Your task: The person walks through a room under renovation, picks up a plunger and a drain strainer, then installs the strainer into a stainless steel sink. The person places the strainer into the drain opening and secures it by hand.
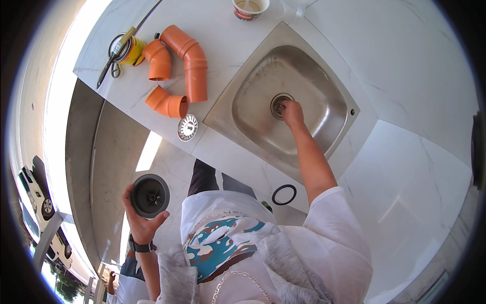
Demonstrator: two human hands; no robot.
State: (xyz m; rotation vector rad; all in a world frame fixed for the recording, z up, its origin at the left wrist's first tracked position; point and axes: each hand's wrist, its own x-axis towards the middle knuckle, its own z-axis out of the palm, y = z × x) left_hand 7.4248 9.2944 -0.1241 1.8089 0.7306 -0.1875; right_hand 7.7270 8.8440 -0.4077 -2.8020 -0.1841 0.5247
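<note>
A stainless steel sink [316,144] is set into a pale marbled counter. My right hand [292,114] reaches into the basin, its curled fingers at the metal drain ring [276,106]; what the fingertips grip is hidden. Off the counter's near edge, my left hand [140,223] holds a dark grey round drain cup [150,195], its ribbed inside facing up. A metal strainer basket [188,127] lies left of the sink by the counter edge. Near the front edge rests a black rubber ring [284,194].
Several orange pipe elbows [196,76] lie left of the sink. Beyond them stands a yellow can [134,52] with a paintbrush [119,48] across it. A paper cup [250,9] and a clear plastic cup [292,9] are at the back. Another person [126,283] is at lower left.
</note>
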